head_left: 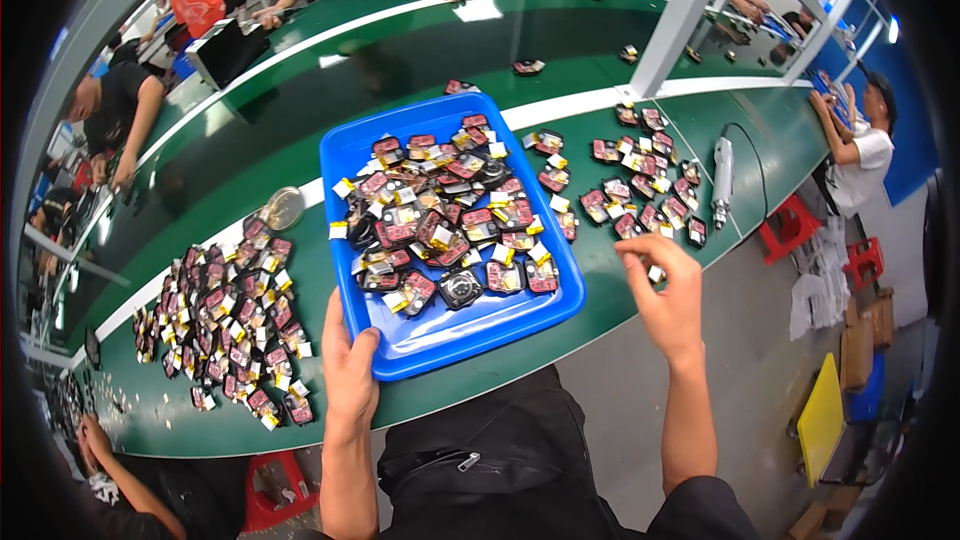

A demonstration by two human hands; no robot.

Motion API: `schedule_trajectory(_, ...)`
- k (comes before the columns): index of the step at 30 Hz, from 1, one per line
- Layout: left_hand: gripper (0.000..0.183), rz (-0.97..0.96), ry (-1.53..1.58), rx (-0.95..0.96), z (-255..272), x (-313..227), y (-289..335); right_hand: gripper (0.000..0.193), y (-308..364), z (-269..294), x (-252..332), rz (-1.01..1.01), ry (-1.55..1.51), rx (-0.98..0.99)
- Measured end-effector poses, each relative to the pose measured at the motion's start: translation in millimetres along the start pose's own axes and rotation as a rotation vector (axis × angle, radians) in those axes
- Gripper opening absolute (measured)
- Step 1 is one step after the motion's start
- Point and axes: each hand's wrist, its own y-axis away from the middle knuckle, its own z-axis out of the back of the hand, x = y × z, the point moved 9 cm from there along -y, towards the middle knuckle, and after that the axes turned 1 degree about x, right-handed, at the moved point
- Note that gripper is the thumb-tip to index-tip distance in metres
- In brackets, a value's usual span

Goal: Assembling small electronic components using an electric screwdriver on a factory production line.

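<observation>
My left hand [350,365] grips the blue plastic tray [470,340] at its near left corner, thumb over the rim. The tray lies tilted over the table's near edge. Heaped in it are several small smartwatch modules [400,223] with black cases, reddish circuit boards and white and yellow tabs; one dark round-faced module [460,289] faces up near the front. To the right of the tray, my right hand [668,295] has thumb and forefinger curled together over the table edge. A small white piece [656,273] shows beside the fingers; whether it is held is unclear.
Many loose modules [230,320] pile up left of the tray, others [640,180] spread to its right. A round clear dish [285,208] and a corded grey-white handheld tool [722,175] lie on the green table [420,405]. A metal post [680,25] stands behind. Co-workers sit around.
</observation>
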Motion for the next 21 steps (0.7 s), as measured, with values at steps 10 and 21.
schedule_trajectory(10,0.064,-0.068,0.146,0.027,1,-24,-5,0.038,11,-84,-17,-0.471,-0.963,0.356)
schedule_trajectory(21,0.063,-0.268,-0.013,0.024,3,-101,-113,0.02,41,89,-103,-0.386,-0.293,-0.273)
